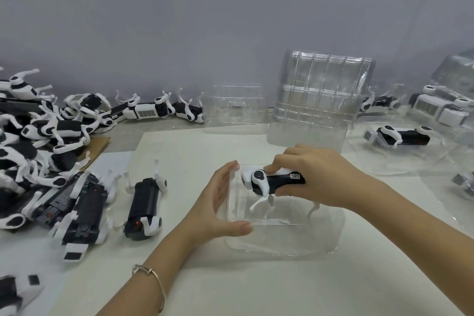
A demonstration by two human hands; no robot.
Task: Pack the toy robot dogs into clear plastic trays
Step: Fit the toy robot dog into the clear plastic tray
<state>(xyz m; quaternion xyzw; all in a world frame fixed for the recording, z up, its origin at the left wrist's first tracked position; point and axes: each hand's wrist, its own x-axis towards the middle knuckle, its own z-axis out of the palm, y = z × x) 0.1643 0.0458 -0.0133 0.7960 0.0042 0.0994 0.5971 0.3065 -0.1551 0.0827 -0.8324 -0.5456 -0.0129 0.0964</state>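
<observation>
A clear plastic tray [282, 238] lies on the white sheet in front of me. My right hand [325, 177] grips a black-and-white toy robot dog [269, 182] by its body, legs down, just over the tray's cavity. My left hand [220, 202] holds the tray's left wall, fingers straight along it and thumb on the near rim. Another dog [145, 209] lies on its back to the left of the tray.
A heap of loose dogs [43, 141] covers the left side of the table, with more along the wall [159, 109]. Empty clear trays [323, 90] stand stacked behind my hands. Trays holding packed dogs [400, 137] lie at the right.
</observation>
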